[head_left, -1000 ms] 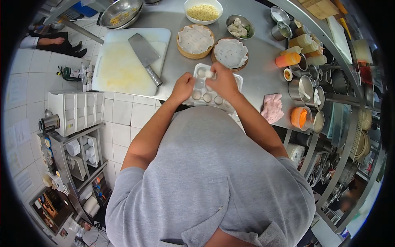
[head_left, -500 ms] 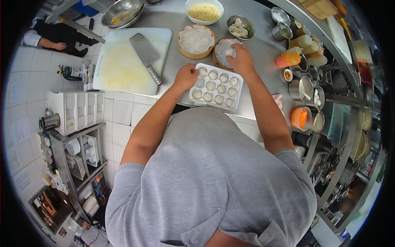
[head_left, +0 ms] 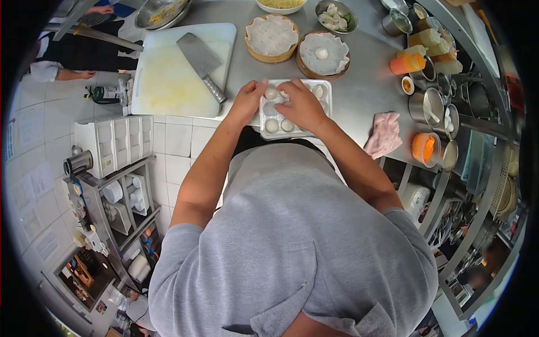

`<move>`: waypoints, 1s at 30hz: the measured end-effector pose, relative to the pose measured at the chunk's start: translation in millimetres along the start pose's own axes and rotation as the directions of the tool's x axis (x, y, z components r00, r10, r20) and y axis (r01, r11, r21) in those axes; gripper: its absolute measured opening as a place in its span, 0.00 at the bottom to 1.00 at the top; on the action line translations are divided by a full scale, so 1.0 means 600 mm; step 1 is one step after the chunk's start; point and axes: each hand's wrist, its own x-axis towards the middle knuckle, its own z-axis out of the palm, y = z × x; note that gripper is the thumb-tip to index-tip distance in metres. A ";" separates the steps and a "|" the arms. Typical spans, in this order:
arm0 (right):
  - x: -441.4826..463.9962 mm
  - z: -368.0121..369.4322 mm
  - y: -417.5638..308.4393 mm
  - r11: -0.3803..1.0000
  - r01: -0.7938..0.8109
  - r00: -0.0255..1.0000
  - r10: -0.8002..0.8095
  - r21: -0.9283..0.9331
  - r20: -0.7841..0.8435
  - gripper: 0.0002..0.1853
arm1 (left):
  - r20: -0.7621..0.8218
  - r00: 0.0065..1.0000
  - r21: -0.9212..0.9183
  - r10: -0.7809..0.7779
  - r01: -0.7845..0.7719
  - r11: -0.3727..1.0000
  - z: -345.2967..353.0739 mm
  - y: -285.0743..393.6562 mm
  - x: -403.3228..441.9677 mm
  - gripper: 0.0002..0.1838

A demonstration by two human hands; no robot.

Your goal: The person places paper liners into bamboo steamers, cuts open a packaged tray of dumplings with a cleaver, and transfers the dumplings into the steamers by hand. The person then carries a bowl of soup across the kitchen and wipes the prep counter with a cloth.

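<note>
A clear plastic tray [head_left: 327, 115] with round white dumplings in its cups lies at the table's front edge. My left hand [head_left: 247, 101] holds its left rim with the fingers closed. Over the tray's upper middle, my right hand [head_left: 301, 104] has its fingertips down at a dumpling [head_left: 284, 94], which they partly hide. One white dumpling [head_left: 321, 53] rests on the perforated paper of the right bamboo steamer [head_left: 336, 74]. The left bamboo steamer [head_left: 272, 58] is lined with paper and holds no dumpling.
A cleaver [head_left: 200, 55] lies on the white cutting board [head_left: 163, 78] at left. Behind the steamers are a noodle bowl [head_left: 281, 8] and a metal bowl [head_left: 337, 16]. Sauce bottles [head_left: 408, 64], a pink cloth [head_left: 385, 135] and an orange tub [head_left: 425, 148] are at right. Another person's hand [head_left: 85, 74] shows upper left.
My right hand has come back from the right steamer to the tray, leaving a dumpling on the paper. My left hand stays at the tray. The camera view has shifted slightly.
</note>
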 end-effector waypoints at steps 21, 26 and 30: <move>0.033 0.060 -0.092 0.947 -0.247 0.963 0.217 -0.204 -0.159 0.21 | -0.041 0.879 -0.215 0.476 -0.473 0.854 0.003 -0.052 0.038 0.24; 0.036 0.100 -0.104 0.910 -0.380 0.903 0.324 -0.168 -0.283 0.22 | 0.033 0.917 -0.336 0.397 -0.364 0.869 0.003 -0.054 0.031 0.20; 0.035 0.110 -0.107 0.921 -0.369 0.899 0.320 -0.123 -0.299 0.21 | 0.085 0.910 -0.377 0.406 -0.347 0.859 -0.007 -0.051 0.033 0.19</move>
